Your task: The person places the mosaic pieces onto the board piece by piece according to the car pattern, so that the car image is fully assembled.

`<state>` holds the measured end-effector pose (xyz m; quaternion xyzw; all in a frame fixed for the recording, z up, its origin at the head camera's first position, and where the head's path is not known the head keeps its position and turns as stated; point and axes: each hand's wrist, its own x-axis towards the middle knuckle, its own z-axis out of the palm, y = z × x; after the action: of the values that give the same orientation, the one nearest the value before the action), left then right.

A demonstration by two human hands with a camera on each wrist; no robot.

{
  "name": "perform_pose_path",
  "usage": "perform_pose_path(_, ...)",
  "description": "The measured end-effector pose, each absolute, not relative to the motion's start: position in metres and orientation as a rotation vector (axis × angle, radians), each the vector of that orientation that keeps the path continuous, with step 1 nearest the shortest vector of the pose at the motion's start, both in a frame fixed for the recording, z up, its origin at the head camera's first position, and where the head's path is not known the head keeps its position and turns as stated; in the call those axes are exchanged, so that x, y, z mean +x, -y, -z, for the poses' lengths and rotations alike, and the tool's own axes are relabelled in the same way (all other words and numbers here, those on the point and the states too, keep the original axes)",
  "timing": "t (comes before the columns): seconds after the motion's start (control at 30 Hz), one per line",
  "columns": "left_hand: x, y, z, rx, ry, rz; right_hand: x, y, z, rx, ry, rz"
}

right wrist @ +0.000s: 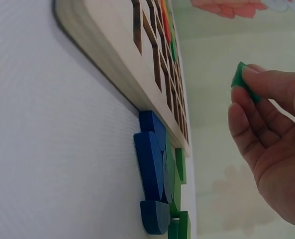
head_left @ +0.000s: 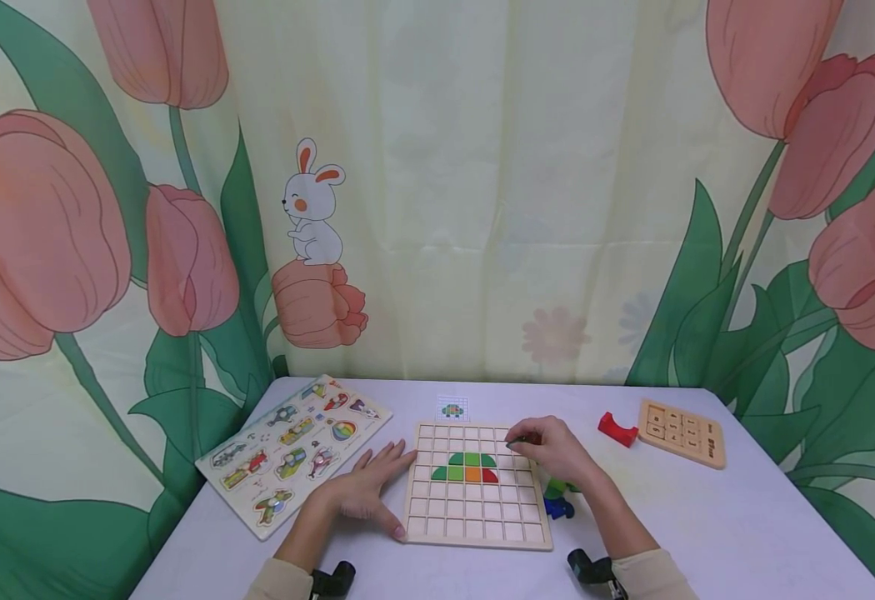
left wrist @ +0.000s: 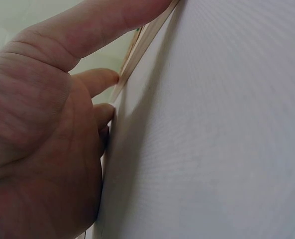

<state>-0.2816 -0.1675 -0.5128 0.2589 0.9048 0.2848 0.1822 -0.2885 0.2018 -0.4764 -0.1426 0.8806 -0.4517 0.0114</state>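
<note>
A wooden grid board (head_left: pixel 445 527) lies on the table, with green, orange and red pieces (head_left: pixel 472 474) set in a dome shape in its upper cells. Spread along the board's left side is my left hand (head_left: pixel 362 487), thumb at the lower corner and fingertips at the edge. The left wrist view shows the thumb and fingers meeting the wooden rim. My right hand (head_left: pixel 555 446) is raised over the board's upper right and pinches a small green piece (right wrist: pixel 238 77) between thumb and fingers. Blue pieces (right wrist: pixel 149 164) and green pieces (right wrist: pixel 182 169) lie beside the board's right edge.
A small pattern card (head_left: pixel 452 408) lies behind the grid board. On the left is a picture puzzle board (head_left: pixel 298 450). A red arch-shaped piece (head_left: pixel 617 430) and a wooden number board (head_left: pixel 681 433) are on the right. A tulip-printed curtain (head_left: pixel 445 167) hangs behind the table.
</note>
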Motion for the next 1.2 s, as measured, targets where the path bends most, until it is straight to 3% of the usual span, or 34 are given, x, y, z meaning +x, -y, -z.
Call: perform_pose_path(1.2,-0.282,0.166,0.512,0.742,-2.553,-0.807,-0.285,-0.185,0.482,-0.544,-2.764,1.299)
